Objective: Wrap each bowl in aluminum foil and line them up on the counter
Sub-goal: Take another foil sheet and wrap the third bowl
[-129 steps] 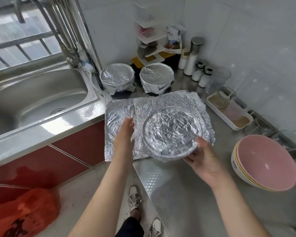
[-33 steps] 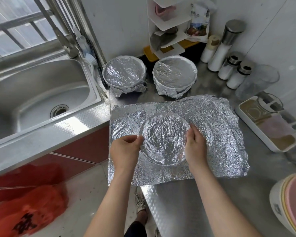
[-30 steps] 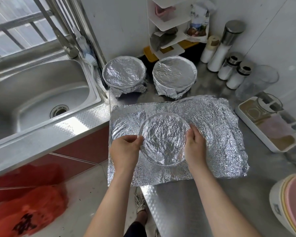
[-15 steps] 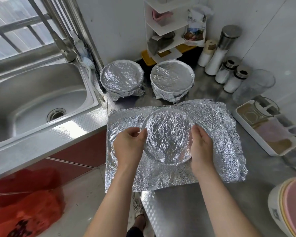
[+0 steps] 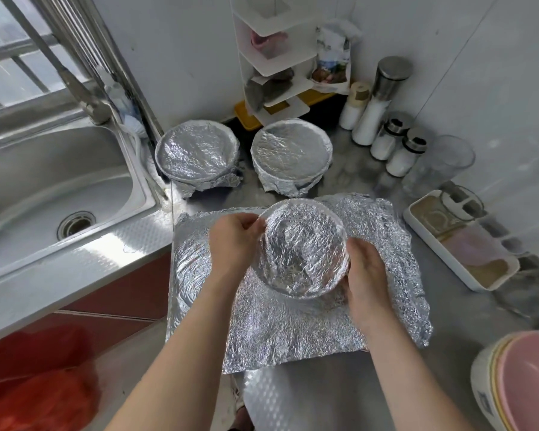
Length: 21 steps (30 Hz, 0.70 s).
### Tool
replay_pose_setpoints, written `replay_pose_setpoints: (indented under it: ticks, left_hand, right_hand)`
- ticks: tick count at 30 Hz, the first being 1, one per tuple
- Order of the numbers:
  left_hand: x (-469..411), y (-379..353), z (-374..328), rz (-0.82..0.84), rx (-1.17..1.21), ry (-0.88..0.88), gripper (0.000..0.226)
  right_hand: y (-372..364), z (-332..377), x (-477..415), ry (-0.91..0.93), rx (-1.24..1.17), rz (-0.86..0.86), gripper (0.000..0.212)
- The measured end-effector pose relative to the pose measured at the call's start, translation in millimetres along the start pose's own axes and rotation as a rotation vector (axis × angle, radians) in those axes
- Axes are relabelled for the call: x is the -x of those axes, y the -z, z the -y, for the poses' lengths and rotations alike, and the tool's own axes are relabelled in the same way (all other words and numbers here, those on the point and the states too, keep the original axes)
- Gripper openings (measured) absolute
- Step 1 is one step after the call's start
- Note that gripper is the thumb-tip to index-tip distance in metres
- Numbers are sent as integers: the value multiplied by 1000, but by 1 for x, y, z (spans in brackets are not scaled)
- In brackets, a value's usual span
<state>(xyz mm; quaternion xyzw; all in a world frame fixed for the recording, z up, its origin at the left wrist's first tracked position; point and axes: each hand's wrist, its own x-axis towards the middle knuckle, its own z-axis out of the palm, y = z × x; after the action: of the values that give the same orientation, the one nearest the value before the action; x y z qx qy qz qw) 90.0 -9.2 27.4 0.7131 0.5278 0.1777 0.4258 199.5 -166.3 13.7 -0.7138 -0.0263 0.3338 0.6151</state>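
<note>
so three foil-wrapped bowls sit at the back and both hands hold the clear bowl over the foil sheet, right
Two, not three: the head view shows a left wrapped bowl and a right wrapped bowl at the back. The left hand and right hand do hold the clear bowl over the foil sheet.

We record bright, diffuse daylight entering from the window [image 5: 16, 51] at upper left, with no hard shadows anywhere. Broad glare lies along the sink [image 5: 44, 181] rim and on the worktop [image 5: 293, 396] strip near the bottom edge. The foil sheet [image 5: 293, 325] sparkles with fine highlights, and detail is sharp at centre. Soft shadow sits under the clear bowl [image 5: 302, 253] and beside the right hand [image 5: 363, 269]. Wide-angle distortion bends the faucet [image 5: 84, 98] and the wall lines. The pink bowls [image 5: 526, 384] and glassware [image 5: 442, 163] at the right edge appear stretched and slightly soft.
</note>
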Motion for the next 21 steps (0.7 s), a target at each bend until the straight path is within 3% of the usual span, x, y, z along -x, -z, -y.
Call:
replay_pose_setpoints:
  ticks: [5,9,11,15,17,21]
  left_hand:
    - [0,-1,2,56,-54,-23,18]
    - [6,3,13,8,-10,53,53]
    - [8,6,21,-7,-37,75,59]
    - [11,11,29,-1,-90,68,47]
    - [13,11,26,64,-14,32,28]
    - [20,2,20,200,83,-10,18]
  right_hand:
    - [4,7,-3,-23,47,48,11]
    - [4,14,1,9,141,52,23]
    - [4,20,5,13,184,33,30]
    - [7,23,11,30,262,18,29]
    - [9,22,14,-2,280,20,26]
    - [7,20,17,-83,295,32,37]
